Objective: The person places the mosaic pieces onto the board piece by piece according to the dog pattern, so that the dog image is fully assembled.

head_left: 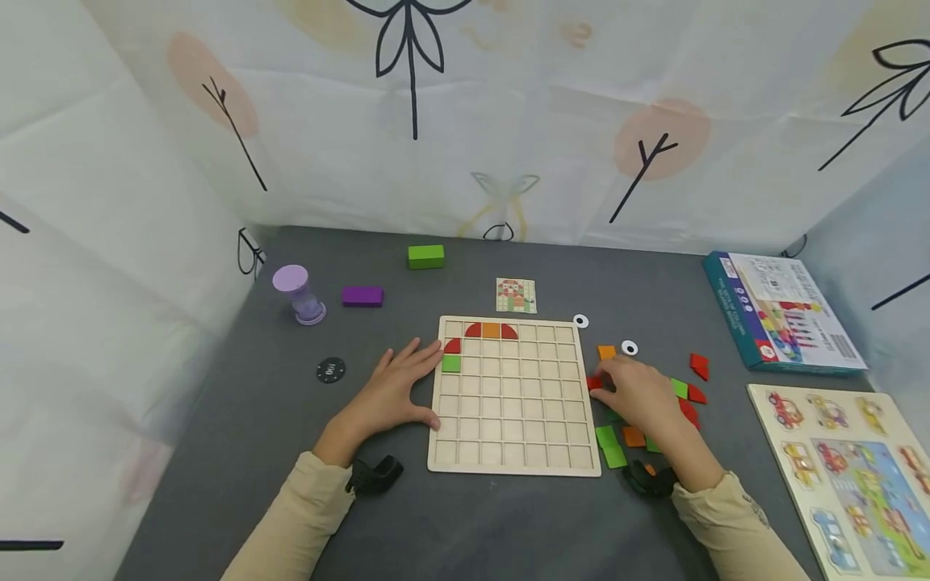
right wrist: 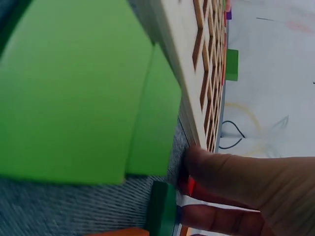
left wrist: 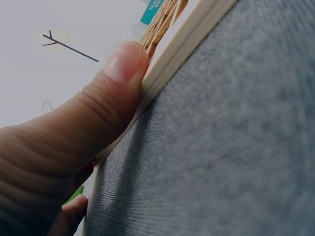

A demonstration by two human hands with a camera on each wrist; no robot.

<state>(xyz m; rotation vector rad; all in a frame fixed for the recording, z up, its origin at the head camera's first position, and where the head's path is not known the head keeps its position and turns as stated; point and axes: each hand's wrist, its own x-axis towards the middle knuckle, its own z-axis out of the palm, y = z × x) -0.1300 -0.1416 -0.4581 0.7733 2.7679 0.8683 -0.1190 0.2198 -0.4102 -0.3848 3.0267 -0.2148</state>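
Observation:
A wooden grid board (head_left: 512,411) lies on the dark table. My left hand (head_left: 395,391) rests at its left side with fingers spread, fingertips near the upper-left edge and thumb (left wrist: 120,73) against the rim. Along the board's top row are two red quarter-round tiles with an orange square (head_left: 491,331) between them. Below, at the left, sit a red tile (head_left: 452,346) and a green square (head_left: 451,364). My right hand (head_left: 639,395) pinches a red tile (right wrist: 191,185) between thumb and fingers beside the board's right edge. Loose green tiles (right wrist: 74,98) lie close to it.
Several loose tiles surround the right forearm, including a red one (head_left: 699,366). Behind the board lies a pattern card (head_left: 516,295). A purple block (head_left: 362,297), green block (head_left: 425,257), lilac hourglass-shaped object (head_left: 299,294) and black disc (head_left: 330,370) stand left; a box (head_left: 788,311) and puzzle (head_left: 843,484) lie right.

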